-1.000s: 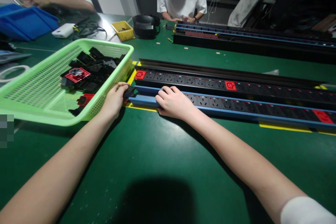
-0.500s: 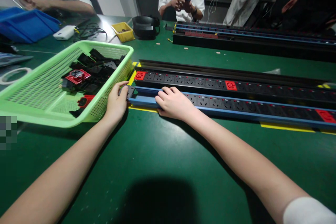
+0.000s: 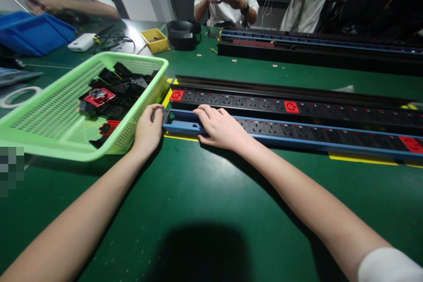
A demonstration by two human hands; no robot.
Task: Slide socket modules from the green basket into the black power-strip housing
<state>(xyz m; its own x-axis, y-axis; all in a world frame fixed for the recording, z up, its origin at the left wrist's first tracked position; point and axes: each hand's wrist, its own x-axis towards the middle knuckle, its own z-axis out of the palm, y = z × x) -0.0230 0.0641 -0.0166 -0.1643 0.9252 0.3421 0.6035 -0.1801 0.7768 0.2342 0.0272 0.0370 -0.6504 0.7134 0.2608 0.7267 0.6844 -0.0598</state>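
A long blue metal channel [image 3: 178, 128] lies across the green table, filled with a row of black socket modules [image 3: 271, 128] to the right of my right hand. At its left end the trough is bare and shows a small slot. My left hand [image 3: 148, 125] is closed around a small dark plastic piece [image 3: 165, 115] at that end, the thumb on top; its far part is hidden. My right hand [image 3: 221, 128] straddles the channel, fingers over the far wall and thumb at the near side. What lies beneath its palm is hidden.
Left of the channel stands a green basket [image 3: 79, 154] with black and red modules. Behind the channel is a black socket strip [image 3: 246, 100] with red outlets. A longer assembly [image 3: 297, 57], a yellow bin [image 3: 158, 44] and a blue bin [image 3: 39, 35] are farther back. A person [image 3: 228, 0] holds a phone.
My right hand's fingers have lifted and slid a little left, uncovering the slot in the trough. My left hand stays about where it was. The person opposite has raised the phone.
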